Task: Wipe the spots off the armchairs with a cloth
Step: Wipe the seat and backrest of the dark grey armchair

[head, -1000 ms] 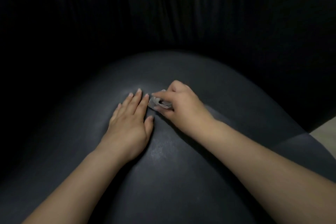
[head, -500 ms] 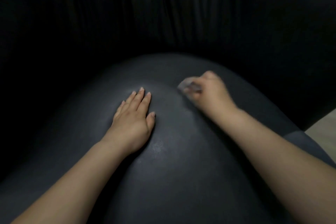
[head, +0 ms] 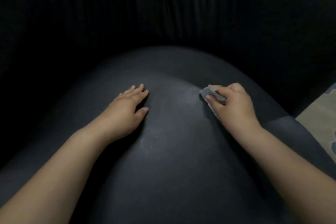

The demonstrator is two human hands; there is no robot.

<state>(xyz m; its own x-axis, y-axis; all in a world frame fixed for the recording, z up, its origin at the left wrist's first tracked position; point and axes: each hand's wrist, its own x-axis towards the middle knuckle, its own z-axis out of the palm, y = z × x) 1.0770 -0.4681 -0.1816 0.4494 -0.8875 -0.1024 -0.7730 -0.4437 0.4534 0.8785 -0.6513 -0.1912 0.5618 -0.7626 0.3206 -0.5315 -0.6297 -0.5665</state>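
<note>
Right fingers (head: 216, 101) pinch the cloth (head: 209, 93) on the armchair (head: 172, 151); left fingers (head: 138, 91) lie flat.

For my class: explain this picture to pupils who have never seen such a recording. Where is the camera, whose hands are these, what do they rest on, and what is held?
There is no machine here. The picture comes from a wide-angle camera worn on a person's head, looking forward and down, so the two bare arms reaching in from the bottom are the wearer's own.

The big rounded dark shape is part of a black armchair. The left hand lies flat on it with straight fingers, holding nothing. The right hand pinches a small grey cloth, folded or bunched, and presses it against the armchair; a pale smear shows on the surface just beside the cloth. Behind hangs dark pleated fabric. At the right edge a strip of lighter floor shows.

The light is dim, so fine spots are hard to make out.
</note>
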